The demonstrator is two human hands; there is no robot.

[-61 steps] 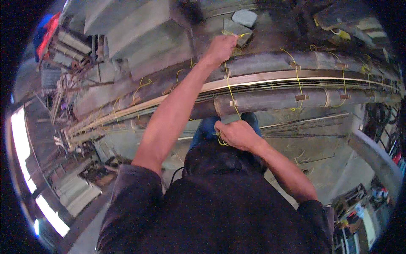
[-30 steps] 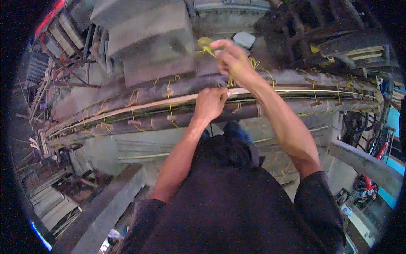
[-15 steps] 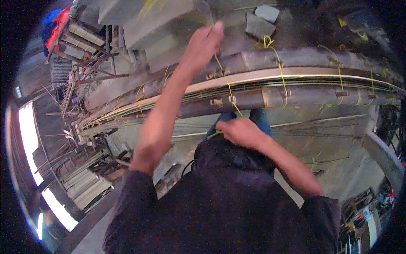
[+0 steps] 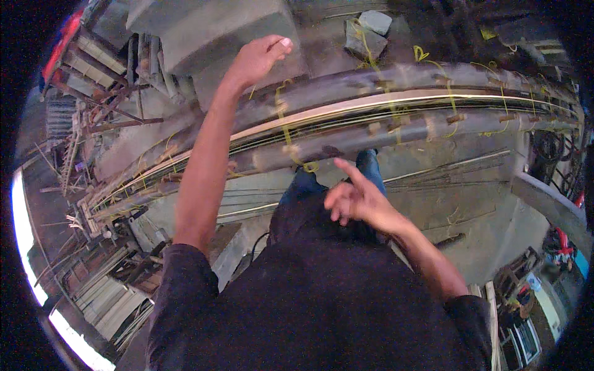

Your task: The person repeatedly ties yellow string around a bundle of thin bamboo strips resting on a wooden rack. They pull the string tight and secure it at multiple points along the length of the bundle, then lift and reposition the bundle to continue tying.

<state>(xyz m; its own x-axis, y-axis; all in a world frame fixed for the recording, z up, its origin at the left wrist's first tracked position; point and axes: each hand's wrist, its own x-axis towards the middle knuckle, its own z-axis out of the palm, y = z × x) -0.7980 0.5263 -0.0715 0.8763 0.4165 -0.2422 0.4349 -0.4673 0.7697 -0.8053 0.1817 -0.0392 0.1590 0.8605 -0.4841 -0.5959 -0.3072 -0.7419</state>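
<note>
the left hand (image 4: 258, 57) reaches far out over the long bundle of bars (image 4: 371, 120), with its fingers loose and holding nothing. the right hand (image 4: 354, 198) is just near the bundle, on the person's side, fingers spread apart and empty. a yellow wire (image 4: 286, 133) is looped around the bundle, between the two hands. a grey block (image 4: 204, 31) sits past the bundle, by the left hand.
</note>
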